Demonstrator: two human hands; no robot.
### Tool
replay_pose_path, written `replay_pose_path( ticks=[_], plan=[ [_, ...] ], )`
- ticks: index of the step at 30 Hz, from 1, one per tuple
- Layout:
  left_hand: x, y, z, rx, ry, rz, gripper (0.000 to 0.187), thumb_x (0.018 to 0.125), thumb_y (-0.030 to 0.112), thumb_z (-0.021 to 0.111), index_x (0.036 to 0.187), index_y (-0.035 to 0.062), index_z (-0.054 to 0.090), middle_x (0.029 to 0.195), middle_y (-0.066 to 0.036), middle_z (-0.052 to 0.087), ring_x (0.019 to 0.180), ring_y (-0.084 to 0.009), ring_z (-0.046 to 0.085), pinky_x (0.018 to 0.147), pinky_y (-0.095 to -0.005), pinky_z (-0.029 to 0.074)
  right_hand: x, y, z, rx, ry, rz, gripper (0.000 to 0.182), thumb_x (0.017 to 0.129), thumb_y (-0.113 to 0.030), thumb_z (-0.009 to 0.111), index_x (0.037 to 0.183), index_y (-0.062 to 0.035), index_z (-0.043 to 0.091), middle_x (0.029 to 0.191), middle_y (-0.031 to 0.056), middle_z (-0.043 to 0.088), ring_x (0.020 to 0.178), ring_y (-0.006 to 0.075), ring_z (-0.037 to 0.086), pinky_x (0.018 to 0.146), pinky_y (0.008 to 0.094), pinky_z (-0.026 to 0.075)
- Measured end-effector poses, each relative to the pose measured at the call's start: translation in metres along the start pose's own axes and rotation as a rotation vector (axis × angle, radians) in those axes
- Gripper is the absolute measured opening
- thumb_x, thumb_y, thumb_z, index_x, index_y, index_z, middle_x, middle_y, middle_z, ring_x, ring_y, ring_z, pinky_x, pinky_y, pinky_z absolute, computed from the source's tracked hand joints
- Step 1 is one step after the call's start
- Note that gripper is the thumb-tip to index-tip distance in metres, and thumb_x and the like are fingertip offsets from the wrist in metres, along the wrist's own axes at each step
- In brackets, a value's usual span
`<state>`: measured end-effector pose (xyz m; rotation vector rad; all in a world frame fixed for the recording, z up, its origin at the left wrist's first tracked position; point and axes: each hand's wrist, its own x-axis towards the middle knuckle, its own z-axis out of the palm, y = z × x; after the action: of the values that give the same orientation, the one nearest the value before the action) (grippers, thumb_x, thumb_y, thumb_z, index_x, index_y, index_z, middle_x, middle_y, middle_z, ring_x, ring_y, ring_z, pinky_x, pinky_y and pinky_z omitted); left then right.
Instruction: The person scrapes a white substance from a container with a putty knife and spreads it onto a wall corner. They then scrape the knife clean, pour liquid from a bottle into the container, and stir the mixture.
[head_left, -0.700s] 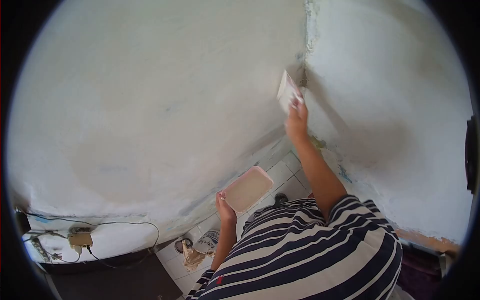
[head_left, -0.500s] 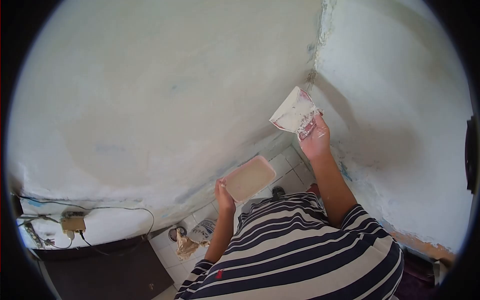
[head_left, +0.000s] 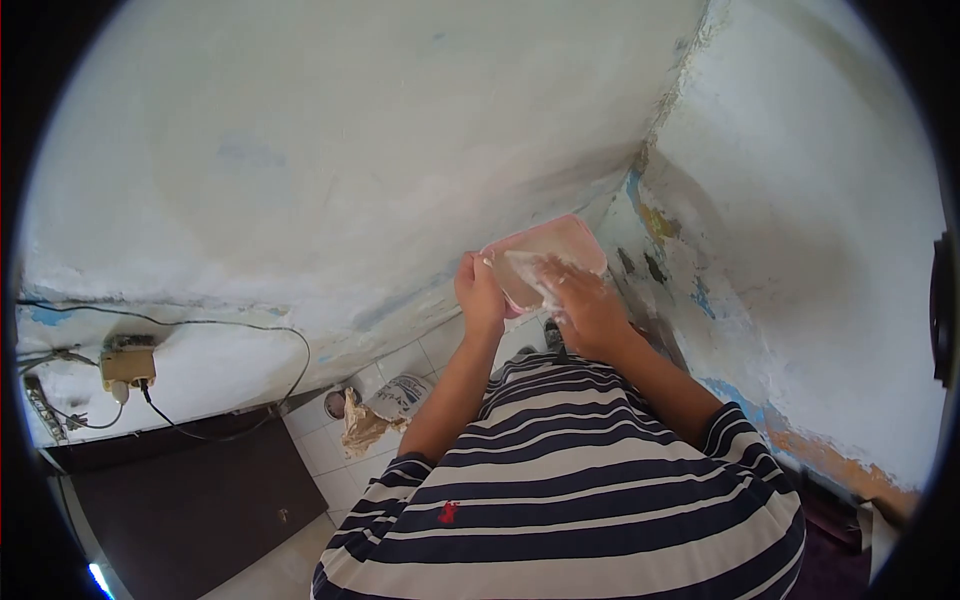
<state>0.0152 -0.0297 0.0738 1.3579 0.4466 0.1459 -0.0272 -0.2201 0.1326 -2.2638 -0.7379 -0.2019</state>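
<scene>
My left hand is closed on the near left edge of a shallow pink tray, which holds a pale, creamy putty. Over the tray is my right hand, smeared with white and closed on a putty knife. The knife's coated blade reaches down and left onto the putty; my fingers cover most of its handle. Both hands are close together in front of my striped shirt.
A patchy plastered wall meets another wall at a corner, with flaking paint low down. On the left, a power socket has plugs and loose cables above a dark brown panel. A crumpled bag lies on white floor tiles.
My right hand has come down from beside the wall corner, bringing the putty knife onto the tray. The tray in my left hand has moved up and right in view.
</scene>
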Motion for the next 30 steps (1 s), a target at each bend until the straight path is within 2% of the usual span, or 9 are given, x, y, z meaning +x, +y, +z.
replay_pose_path(
  ticks=[14, 17, 19, 22, 23, 25, 26, 28, 30],
  plan=[
    [-0.010, -0.001, -0.075, -0.142, 0.186, 0.066, 0.020, 0.098, 0.017, 0.054, 0.085, 0.0031, 0.059, 0.077, -0.002, 0.060, 0.070, -0.0092, 0.053, 0.063, -0.0271, 0.045, -0.047, -0.040, -0.005, -0.121, -0.377, -0.047, 0.057, 0.084, -0.007, 0.064, 0.140, -0.0031, 0.052, 0.143, 0.0149, 0.057, 0.134, 0.0317, 0.052, 0.111, 0.0470, 0.042],
    [-0.014, 0.002, -0.089, -0.155, 0.154, 0.134, 0.017, 0.096, 0.015, 0.056, 0.088, 0.0019, 0.061, 0.078, -0.002, 0.061, 0.070, -0.0086, 0.052, 0.064, -0.0261, 0.045, -0.043, -0.040, -0.024, -0.097, -0.211, 0.014, 0.052, 0.086, -0.004, 0.063, 0.137, -0.0044, 0.056, 0.128, 0.0159, 0.065, 0.118, 0.0307, 0.063, 0.103, 0.0416, 0.048],
    [-0.024, 0.010, -0.092, -0.015, 0.124, 0.201, 0.014, 0.094, 0.014, 0.059, 0.092, 0.0006, 0.064, 0.079, -0.001, 0.062, 0.070, -0.0077, 0.052, 0.065, -0.0252, 0.044, -0.026, -0.033, -0.038, 0.216, -0.039, 0.345, 0.041, 0.090, -0.003, 0.060, 0.132, -0.0041, 0.061, 0.108, 0.0159, 0.070, 0.091, 0.0260, 0.068, 0.084, 0.0353, 0.053],
    [-0.025, 0.001, -0.086, 0.013, 0.118, 0.298, 0.015, 0.093, 0.014, 0.062, 0.094, 0.0001, 0.065, 0.079, -0.001, 0.062, 0.069, -0.0071, 0.051, 0.065, -0.0246, 0.044, 0.008, -0.022, -0.043, 0.108, -0.025, 0.276, 0.028, 0.095, -0.008, 0.060, 0.122, -0.0021, 0.066, 0.090, 0.0109, 0.068, 0.073, 0.0169, 0.061, 0.068, 0.0305, 0.049],
    [-0.027, 0.001, -0.084, 0.009, 0.112, 0.297, 0.015, 0.093, 0.014, 0.062, 0.094, 0.0001, 0.065, 0.079, -0.001, 0.062, 0.069, -0.0071, 0.051, 0.065, -0.0246, 0.044, 0.016, -0.011, -0.038, 0.102, -0.021, 0.279, 0.028, 0.095, -0.008, 0.060, 0.122, -0.0021, 0.066, 0.090, 0.0109, 0.068, 0.073, 0.0169, 0.061, 0.068, 0.0305, 0.049],
    [-0.032, 0.003, -0.081, -0.013, 0.080, 0.116, 0.017, 0.093, 0.018, 0.065, 0.093, 0.0007, 0.065, 0.078, -0.002, 0.062, 0.070, -0.0075, 0.050, 0.064, -0.0259, 0.043, 0.024, 0.009, -0.023, 0.333, 0.021, 0.465, 0.020, 0.098, -0.013, 0.061, 0.112, -0.0008, 0.068, 0.079, -0.0024, 0.061, 0.065, 0.0081, 0.048, 0.059, 0.0256, 0.041],
    [-0.034, 0.002, -0.080, -0.017, 0.078, 0.115, 0.017, 0.093, 0.018, 0.065, 0.093, 0.0007, 0.065, 0.078, -0.002, 0.062, 0.070, -0.0075, 0.050, 0.064, -0.0259, 0.043, 0.023, 0.008, -0.020, 0.328, 0.020, 0.466, 0.020, 0.098, -0.013, 0.061, 0.112, -0.0008, 0.068, 0.079, -0.0024, 0.061, 0.065, 0.0081, 0.048, 0.059, 0.0256, 0.041],
    [-0.033, 0.001, -0.080, 0.010, 0.070, 0.030, 0.021, 0.093, 0.022, 0.067, 0.090, 0.0014, 0.064, 0.077, -0.002, 0.061, 0.069, -0.0080, 0.049, 0.061, -0.0271, 0.040, 0.030, -0.002, -0.010, 0.859, 0.252, 0.728, 0.016, 0.096, -0.014, 0.065, 0.104, 0.0002, 0.068, 0.075, -0.0043, 0.057, 0.065, 0.0059, 0.048, 0.057, 0.0239, 0.037],
    [-0.032, -0.003, -0.079, -0.010, 0.080, 0.019, 0.023, 0.093, 0.024, 0.067, 0.088, 0.0019, 0.063, 0.076, -0.002, 0.060, 0.069, -0.0080, 0.048, 0.061, -0.0272, 0.039, 0.024, 0.005, -0.003, 0.786, 0.254, 0.704, 0.019, 0.097, -0.014, 0.064, 0.110, -0.0004, 0.069, 0.082, 0.0011, 0.063, 0.071, 0.0063, 0.053, 0.061, 0.0254, 0.043]
  ],
)
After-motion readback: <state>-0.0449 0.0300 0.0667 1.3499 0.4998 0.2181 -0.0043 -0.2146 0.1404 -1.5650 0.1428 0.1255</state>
